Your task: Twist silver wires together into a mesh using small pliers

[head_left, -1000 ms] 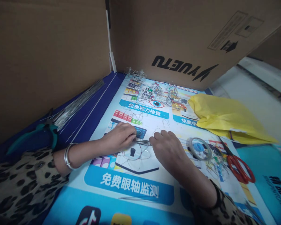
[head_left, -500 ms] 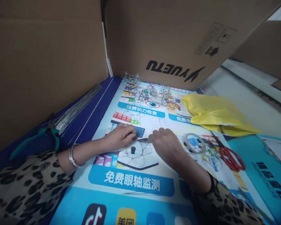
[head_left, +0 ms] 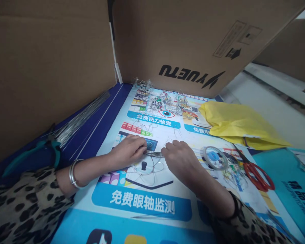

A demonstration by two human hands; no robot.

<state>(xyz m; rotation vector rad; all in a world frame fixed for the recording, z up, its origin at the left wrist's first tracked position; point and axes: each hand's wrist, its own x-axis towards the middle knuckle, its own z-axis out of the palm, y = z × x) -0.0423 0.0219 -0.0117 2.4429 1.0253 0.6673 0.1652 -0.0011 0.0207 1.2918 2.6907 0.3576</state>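
Little shifts except the view; the right hand (head_left: 181, 157) clamps the metal tool (head_left: 155, 154), the left hand (head_left: 130, 150) seemingly pinches the wire loops (head_left: 154, 167): best held steady.

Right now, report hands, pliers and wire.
Right hand gripping metal pliers. Left hand closed at their tip. Bent wire on the near side. Red-handled scissors right, clear of hands.

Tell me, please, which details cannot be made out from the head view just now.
All in the head view:
Handles of the metal tool: hidden inside the right hand.
What, if anything, the left hand pinches: hidden by the hand itself.
Rest of the teal sheet and its lettering: cut off by the right edge.
Single strands in the far wire tangle: too fine and blurred.
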